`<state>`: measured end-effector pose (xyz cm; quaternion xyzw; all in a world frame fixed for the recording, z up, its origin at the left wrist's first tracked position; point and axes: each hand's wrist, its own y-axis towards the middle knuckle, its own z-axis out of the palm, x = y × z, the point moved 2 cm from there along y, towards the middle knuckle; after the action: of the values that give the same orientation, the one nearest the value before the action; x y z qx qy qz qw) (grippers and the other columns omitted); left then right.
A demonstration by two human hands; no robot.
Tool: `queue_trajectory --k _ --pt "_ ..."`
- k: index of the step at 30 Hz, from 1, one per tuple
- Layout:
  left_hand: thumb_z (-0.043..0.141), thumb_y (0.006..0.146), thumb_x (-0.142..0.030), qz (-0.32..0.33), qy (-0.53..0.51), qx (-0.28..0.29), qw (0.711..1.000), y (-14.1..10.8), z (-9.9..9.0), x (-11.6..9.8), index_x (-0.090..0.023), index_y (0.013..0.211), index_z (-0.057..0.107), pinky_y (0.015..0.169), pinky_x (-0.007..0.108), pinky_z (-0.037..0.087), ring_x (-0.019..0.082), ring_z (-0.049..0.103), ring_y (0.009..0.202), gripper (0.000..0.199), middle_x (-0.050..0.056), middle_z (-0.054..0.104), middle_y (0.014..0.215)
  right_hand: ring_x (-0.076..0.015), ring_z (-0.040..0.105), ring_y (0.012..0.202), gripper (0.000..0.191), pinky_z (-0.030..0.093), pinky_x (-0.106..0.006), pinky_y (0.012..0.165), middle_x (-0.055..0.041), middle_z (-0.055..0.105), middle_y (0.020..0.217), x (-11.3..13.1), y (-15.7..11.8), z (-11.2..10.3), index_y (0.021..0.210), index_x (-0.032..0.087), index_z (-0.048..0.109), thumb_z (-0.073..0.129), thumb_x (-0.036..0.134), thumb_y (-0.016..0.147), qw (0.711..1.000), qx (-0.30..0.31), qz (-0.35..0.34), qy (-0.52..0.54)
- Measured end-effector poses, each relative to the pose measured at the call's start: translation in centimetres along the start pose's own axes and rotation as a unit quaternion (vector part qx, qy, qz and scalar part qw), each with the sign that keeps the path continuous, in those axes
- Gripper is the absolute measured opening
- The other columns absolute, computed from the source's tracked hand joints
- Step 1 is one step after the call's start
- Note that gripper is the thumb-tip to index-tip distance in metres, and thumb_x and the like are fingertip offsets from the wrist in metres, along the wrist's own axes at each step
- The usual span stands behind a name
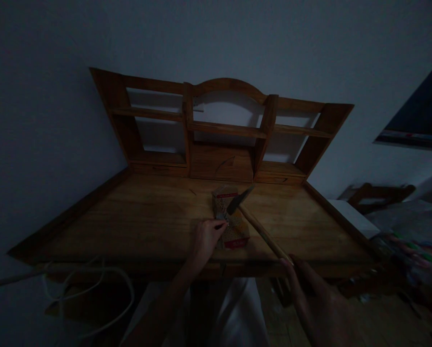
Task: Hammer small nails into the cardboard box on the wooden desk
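A small patterned box with red bands (236, 243) lies on the wooden desk (158, 212) near its front edge. My left hand (206, 237) is at the box's left side, thumb and fingertips pinched together over it; what they hold is too small and dark to name. My right hand (309, 294) is wrapped round the lower end of the wooden handle of a hammer (262, 231). The hammer's dark metal head hangs over the box, just above and right of my left fingertips. Whether the head touches the box cannot be told.
A wooden shelf unit (223, 129) stands along the desk's back against the wall. Pale looped cable (125, 274) hangs at the front left. To the right are a white surface (349, 217), a wooden chair back (382, 193) and plastic-covered items (411, 221).
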<state>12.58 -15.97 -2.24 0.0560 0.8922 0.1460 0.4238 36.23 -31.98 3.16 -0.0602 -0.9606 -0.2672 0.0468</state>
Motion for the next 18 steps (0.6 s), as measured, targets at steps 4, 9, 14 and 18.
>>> queue_trajectory --k 4,9,14,18 --pt "0.065 0.082 -0.030 0.008 -0.017 0.003 1.000 -0.20 -0.19 -0.19 -0.024 0.091 0.077 0.066 0.024 0.051 0.018 0.071 0.077 0.015 0.003 0.075 0.093 -0.0211 0.069 0.053 0.049 0.042 -0.026 0.040 -0.0034 0.075 0.087 0.16 0.08 0.62 0.110 0.026 0.071 0.036 0.056 0.094 0.999 0.020 -0.038 -0.014" --pt "0.067 0.081 -0.030 0.006 -0.023 -0.002 1.000 -0.16 -0.18 -0.15 -0.025 0.090 0.077 0.067 0.025 0.051 0.018 0.071 0.078 0.014 0.002 0.075 0.093 -0.0210 0.069 0.055 0.050 0.042 -0.024 0.041 -0.0043 0.075 0.078 0.01 0.32 0.20 0.109 0.026 0.072 0.040 0.060 0.091 1.000 -0.006 0.015 0.003" --pt "0.065 0.083 -0.032 0.014 -0.023 -0.006 1.000 -0.05 0.13 0.17 -0.026 0.090 0.077 0.067 0.025 0.051 0.018 0.071 0.078 0.015 0.002 0.075 0.094 -0.0215 0.071 0.063 0.051 0.044 -0.023 0.045 -0.0044 0.076 0.084 -0.32 0.31 0.07 0.111 0.026 0.070 0.039 0.061 0.091 0.999 -0.017 0.038 0.032" --pt "0.066 0.082 -0.031 0.019 -0.019 -0.006 1.000 -0.11 0.17 0.31 -0.024 0.091 0.077 0.068 0.025 0.051 0.019 0.071 0.079 0.016 0.003 0.075 0.093 -0.0209 0.069 0.054 0.049 0.042 -0.025 0.042 -0.0034 0.076 0.085 -0.22 -0.13 0.89 0.111 0.026 0.070 0.035 0.056 0.094 0.999 0.036 -0.013 0.002"
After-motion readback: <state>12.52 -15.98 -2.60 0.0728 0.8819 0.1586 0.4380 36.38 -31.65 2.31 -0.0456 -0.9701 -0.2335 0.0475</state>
